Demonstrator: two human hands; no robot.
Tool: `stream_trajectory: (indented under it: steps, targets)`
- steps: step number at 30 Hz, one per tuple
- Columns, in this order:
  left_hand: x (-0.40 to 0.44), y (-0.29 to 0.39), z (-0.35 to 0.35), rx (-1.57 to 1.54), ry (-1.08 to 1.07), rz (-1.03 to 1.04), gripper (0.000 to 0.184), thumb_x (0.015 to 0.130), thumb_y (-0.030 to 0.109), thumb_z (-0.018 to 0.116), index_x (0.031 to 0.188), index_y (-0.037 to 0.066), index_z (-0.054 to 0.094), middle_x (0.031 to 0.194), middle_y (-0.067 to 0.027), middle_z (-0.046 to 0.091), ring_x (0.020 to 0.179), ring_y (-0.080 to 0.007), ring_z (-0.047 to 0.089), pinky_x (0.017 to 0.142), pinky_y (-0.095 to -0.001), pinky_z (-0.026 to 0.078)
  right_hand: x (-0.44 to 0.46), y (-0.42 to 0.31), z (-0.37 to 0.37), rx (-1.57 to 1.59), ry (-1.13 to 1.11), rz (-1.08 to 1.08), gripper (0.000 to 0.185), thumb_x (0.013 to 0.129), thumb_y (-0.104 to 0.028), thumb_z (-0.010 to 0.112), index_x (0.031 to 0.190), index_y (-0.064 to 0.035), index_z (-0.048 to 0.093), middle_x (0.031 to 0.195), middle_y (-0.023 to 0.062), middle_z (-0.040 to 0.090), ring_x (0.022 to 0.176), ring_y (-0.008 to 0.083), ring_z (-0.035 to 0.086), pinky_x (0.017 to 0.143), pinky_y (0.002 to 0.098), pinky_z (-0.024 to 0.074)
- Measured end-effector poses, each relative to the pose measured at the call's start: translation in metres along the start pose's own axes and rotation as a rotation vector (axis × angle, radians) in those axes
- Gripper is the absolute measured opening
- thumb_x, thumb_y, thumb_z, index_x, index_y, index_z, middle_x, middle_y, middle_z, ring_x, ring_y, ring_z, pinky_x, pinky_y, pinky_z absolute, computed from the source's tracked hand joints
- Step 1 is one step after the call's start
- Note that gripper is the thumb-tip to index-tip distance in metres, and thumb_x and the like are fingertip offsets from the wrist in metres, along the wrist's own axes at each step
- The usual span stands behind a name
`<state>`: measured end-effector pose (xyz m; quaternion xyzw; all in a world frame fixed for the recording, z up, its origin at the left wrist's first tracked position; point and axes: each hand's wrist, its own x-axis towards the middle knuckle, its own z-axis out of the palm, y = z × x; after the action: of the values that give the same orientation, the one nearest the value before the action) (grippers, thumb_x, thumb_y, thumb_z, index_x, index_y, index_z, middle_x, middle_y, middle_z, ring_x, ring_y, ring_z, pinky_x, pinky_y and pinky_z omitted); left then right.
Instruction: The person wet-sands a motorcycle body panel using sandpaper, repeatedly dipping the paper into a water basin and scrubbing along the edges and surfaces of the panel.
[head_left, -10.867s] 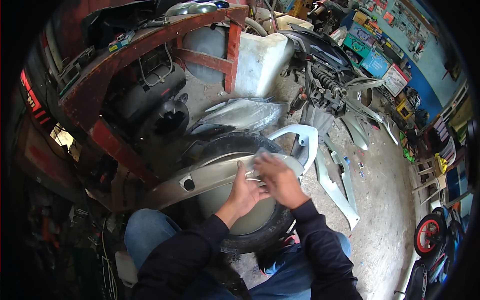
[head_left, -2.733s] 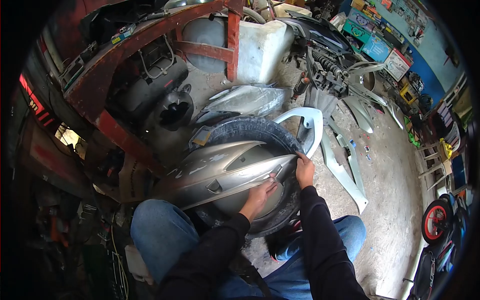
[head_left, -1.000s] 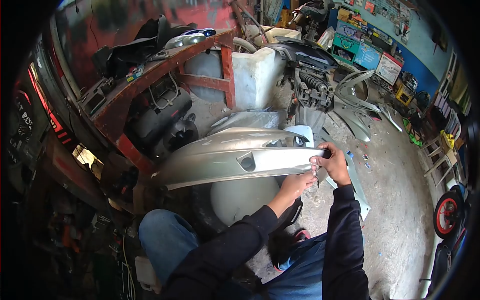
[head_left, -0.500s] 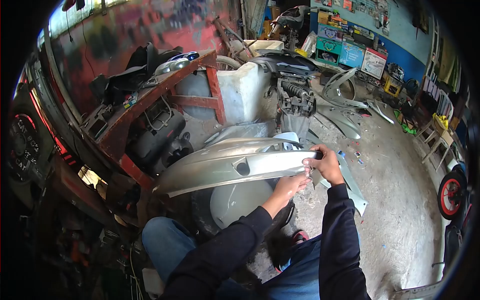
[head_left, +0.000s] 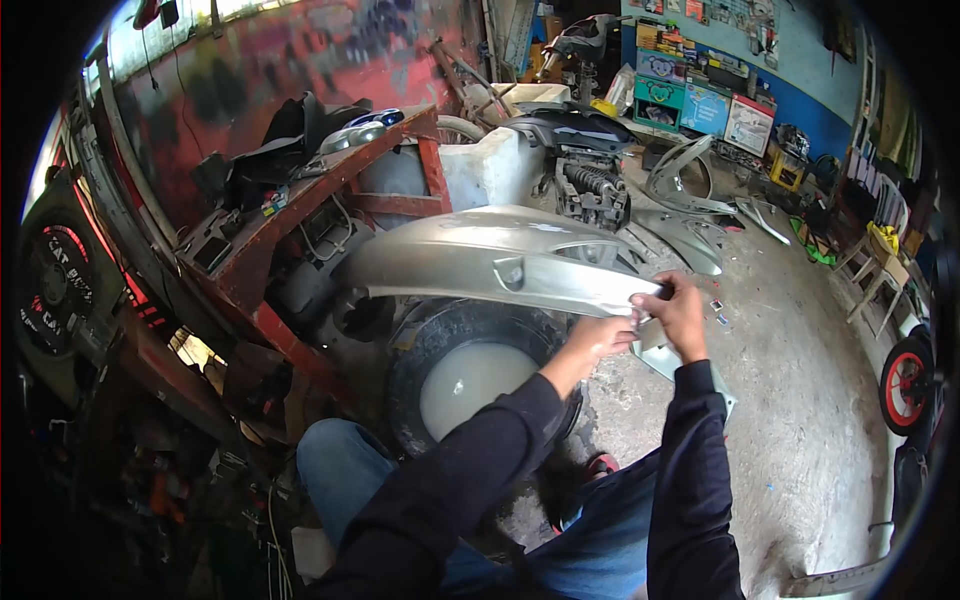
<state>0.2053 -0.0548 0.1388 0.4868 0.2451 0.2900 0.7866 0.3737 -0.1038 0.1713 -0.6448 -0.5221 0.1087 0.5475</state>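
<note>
A long silver motorcycle side panel (head_left: 450,258) hangs in the air in front of me, its broad end to the left. My right hand (head_left: 680,315) is closed round its narrow right end, thumb on the near face. Just beside it, my left hand (head_left: 603,342) is closed at the panel's lower edge; its fingertips are partly hidden. Below the panel stands a round black tub (head_left: 400,375) of cloudy whitish water (head_left: 478,385).
A red wooden bench (head_left: 290,215) with parts on it stands at the left. A partly stripped motorcycle (head_left: 590,190) is ahead. More silver panels (head_left: 685,240) lie on the concrete floor (head_left: 800,400). At the right are a chair (head_left: 885,250) and a red-rimmed wheel (head_left: 905,388).
The panel has moved up and to the right with both hands, and more of the tub and its water shows beneath it. My hands keep their hold at the narrow end.
</note>
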Motion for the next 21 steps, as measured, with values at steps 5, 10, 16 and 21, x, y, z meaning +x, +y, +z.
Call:
stream_trajectory:
  steps: [5, 10, 16, 21]
  targets:
    - [-0.028, 0.017, -0.070, 0.071, 0.061, -0.058, 0.035, 0.089, 0.014, 0.064, 0.122, 0.001, 0.059, 0.113, -0.0104, 0.066, 0.101, -0.0241, 0.066, 0.091, -0.0398, 0.053, -0.029, -0.021, 0.076, -0.103, 0.127, 0.108, 0.051, 0.063, -0.028, 0.090, 0.095, 0.0042, 0.067, 0.078, 0.0138, 0.069, 0.069, 0.0233, 0.065, 0.068, 0.0361, 0.0511]
    - [-0.038, 0.010, -0.144, -0.298, 0.212, 0.209, 0.037, 0.093, 0.020, 0.059, 0.123, -0.001, 0.056, 0.112, -0.0122, 0.065, 0.106, -0.0255, 0.063, 0.093, -0.0411, 0.050, -0.071, -0.034, 0.153, -0.090, 0.130, 0.250, 0.047, 0.072, -0.030, 0.085, 0.102, 0.0000, 0.065, 0.097, 0.0159, 0.067, 0.095, 0.0315, 0.062, 0.091, 0.0410, 0.0402]
    - [-0.055, 0.027, -0.166, 0.055, 1.138, 0.446, 0.055, 0.101, 0.043, 0.051, 0.113, -0.011, 0.054, 0.109, -0.0211, 0.064, 0.102, -0.0320, 0.062, 0.089, -0.0412, 0.047, -0.130, -0.054, 0.201, 0.104, 0.048, 0.011, 0.025, 0.086, -0.005, 0.066, 0.110, 0.0017, 0.062, 0.101, 0.0177, 0.063, 0.095, 0.0333, 0.061, 0.085, 0.0398, 0.0468]
    - [-0.070, 0.051, -0.212, 0.333, 0.980, 0.541, 0.049, 0.100, 0.040, 0.055, 0.101, -0.009, 0.059, 0.087, -0.0153, 0.065, 0.079, -0.0238, 0.060, 0.074, -0.0391, 0.048, -0.133, -0.088, 0.186, 0.216, -0.049, -0.275, 0.035, 0.090, 0.009, 0.054, 0.122, 0.0005, 0.065, 0.112, 0.0194, 0.066, 0.099, 0.0295, 0.066, 0.089, 0.0325, 0.0498]
